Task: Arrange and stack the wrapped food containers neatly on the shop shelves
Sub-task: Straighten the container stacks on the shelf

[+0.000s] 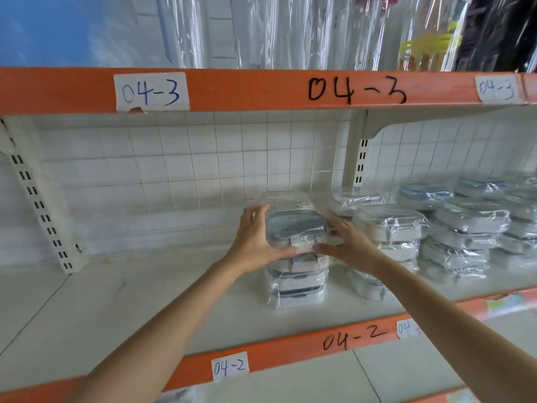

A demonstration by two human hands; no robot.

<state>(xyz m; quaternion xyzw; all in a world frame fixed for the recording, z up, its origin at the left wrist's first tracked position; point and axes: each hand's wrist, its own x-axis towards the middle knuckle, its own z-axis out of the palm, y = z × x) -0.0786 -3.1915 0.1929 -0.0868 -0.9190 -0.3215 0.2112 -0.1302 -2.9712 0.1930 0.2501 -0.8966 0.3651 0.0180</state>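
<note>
Hands first: your left hand (255, 238) and right hand (350, 247) both grip the top wrapped container (296, 228), sitting on the stack (297, 282) on the 04-2 shelf (145, 301). Square its edges with the ones below before easing off, since that wrap probably slides.

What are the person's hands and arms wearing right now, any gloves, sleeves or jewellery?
Nothing shows on them: the left hand and the right hand are bare, without gloves, rings or a watch, and both forearms are uncovered, no sleeve reaching into view.
</note>
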